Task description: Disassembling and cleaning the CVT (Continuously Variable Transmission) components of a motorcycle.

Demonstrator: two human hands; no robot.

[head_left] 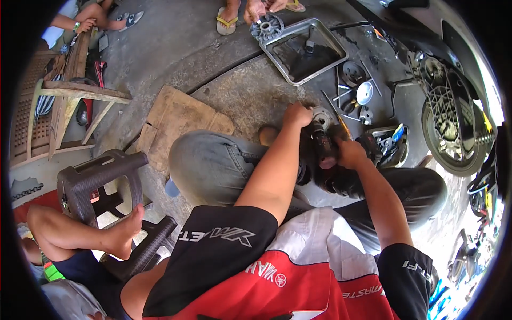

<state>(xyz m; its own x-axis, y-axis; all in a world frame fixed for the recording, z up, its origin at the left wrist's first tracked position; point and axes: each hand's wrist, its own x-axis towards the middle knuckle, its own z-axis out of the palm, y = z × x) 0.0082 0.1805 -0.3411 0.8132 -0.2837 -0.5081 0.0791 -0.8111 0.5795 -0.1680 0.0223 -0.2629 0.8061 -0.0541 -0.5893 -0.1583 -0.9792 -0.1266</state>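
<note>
My right hand (pixel 350 154) is closed around the grip of a dark cordless power driver (pixel 323 149) between my bent legs. Its nose points away from me, at a round metal part (pixel 322 114) on the ground. With fingers curled, my left hand (pixel 297 115) grips the near left side of that part; the fingertips are partly hidden. A screwdriver with an orange handle (pixel 345 127) lies just right of the round part. Beyond, another person's hands (pixel 262 7) hold a finned metal disc (pixel 266 28) at the edge of a metal tray (pixel 341 53).
Loose round parts (pixel 364 93) and tools lie right of the tray. A scooter's rear wheel (pixel 453 141) stands at the right, near a container of tools (pixel 393 145). Flattened cardboard (pixel 184 120) lies left. Dark plastic stools (pixel 101 173), a wooden bench (pixel 80 90) and seated people border the left side.
</note>
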